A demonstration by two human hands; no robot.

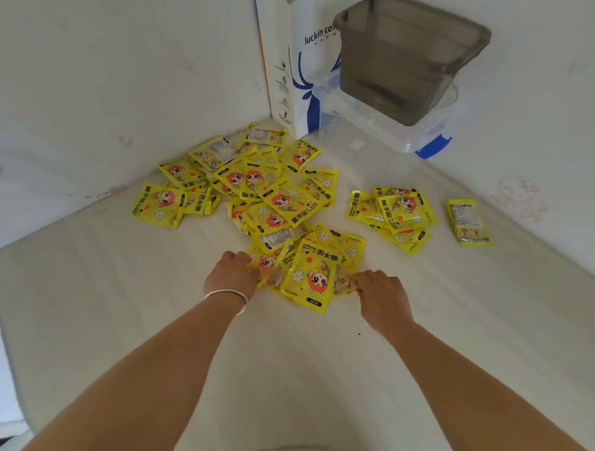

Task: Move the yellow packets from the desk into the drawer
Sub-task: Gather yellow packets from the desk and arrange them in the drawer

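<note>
Yellow packets (pixel 281 205) lie heaped on the bench just ahead of us, nearest clump between both grips, left hand (pixel 230 272) and right hand (pixel 382 291) each pinching its side edges; drawer not seen.

A loose heap of yellow packets (pixel 253 189) lies toward the desk's (pixel 123 318) far corner, many overlapping. A smaller stack of packets (pixel 396 214) sits nearer the right edge, with a single packet (pixel 468 223) apart from it, closer still to that edge. Both hands reach into the heap's near end: the left hand (pixel 231 274), a silver bangle (pixel 229 296) on its wrist, curls its fingers onto packets there, and the right hand (pixel 382 295) pinches a packet's edge. In the far corner a white paper bag (pixel 306 71) stands upright beside a grey bin (pixel 408 57) nested in a clear box (pixel 387 129).
</note>
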